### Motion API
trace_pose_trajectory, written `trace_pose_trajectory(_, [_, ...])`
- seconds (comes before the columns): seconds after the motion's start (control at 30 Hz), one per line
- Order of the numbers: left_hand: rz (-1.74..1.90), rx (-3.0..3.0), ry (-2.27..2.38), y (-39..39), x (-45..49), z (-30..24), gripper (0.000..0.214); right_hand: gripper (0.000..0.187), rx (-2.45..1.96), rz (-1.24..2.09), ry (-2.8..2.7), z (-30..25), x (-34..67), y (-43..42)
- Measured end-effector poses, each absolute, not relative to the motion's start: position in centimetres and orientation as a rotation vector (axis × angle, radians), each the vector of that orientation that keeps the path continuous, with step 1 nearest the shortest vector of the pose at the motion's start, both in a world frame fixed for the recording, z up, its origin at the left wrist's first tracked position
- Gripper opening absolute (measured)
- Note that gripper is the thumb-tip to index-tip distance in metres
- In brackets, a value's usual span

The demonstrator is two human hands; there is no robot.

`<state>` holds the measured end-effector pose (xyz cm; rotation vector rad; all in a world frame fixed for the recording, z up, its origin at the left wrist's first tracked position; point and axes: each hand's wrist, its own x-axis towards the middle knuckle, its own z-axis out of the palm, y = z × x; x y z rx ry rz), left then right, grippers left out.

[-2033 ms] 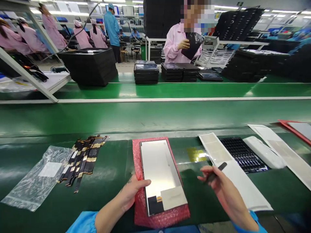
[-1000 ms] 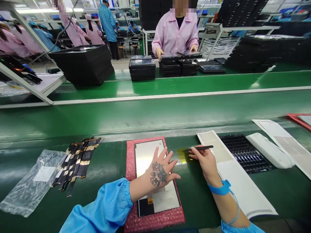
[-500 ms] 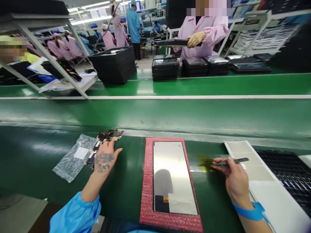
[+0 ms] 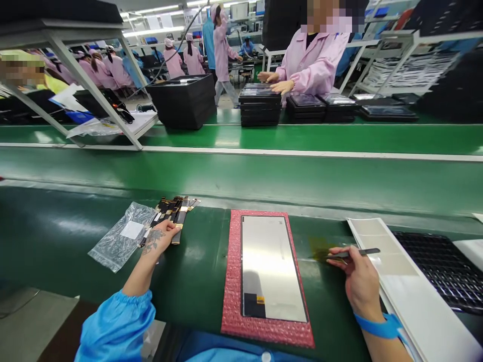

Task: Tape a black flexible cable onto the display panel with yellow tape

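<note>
A silvery display panel (image 4: 272, 266) lies face up on a red bubble-wrap pad (image 4: 234, 281) in front of me. My left hand (image 4: 158, 237), tattooed, reaches to a pile of black and gold flex cables (image 4: 174, 210); its fingers curl onto the near end of one cable. My right hand (image 4: 356, 274) rests on the table to the right of the pad, closed on dark tweezers (image 4: 354, 253). The tweezers' tip points left at a patch of yellow tape (image 4: 319, 246).
A clear plastic bag (image 4: 121, 236) lies left of the cables. White sheets (image 4: 381, 251) and a black ribbed tray (image 4: 437, 264) sit at right. Beyond runs a green conveyor (image 4: 264, 173). A person in pink handles stacked black trays (image 4: 260, 105) across it.
My left hand went from lying flat on the panel to the cable pile at left and has closed its fingers there. My right hand moved to the yellow tape and stays there.
</note>
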<state>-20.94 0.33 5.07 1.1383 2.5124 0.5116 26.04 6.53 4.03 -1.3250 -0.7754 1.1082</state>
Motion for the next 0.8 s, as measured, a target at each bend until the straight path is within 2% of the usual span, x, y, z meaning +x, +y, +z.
trace_pose_trajectory(0.43, [0.559,1.196,2.511,-0.9,-21.5,7.7,0.024,0.047,-1.333,1.166,-0.825,4.3,25.3,5.7])
trace_pose_trajectory(0.67, [0.763,1.033,2.548,-1.9,-21.9,9.0,0.018,0.037,-1.322,1.157,-0.817,4.7,25.0,5.4])
trace_pose_trajectory(0.8, [0.931,1.051,2.340,-2.8,-18.5,9.4,0.023,0.024,-1.324,1.230,-0.852,6.2,23.5,4.0])
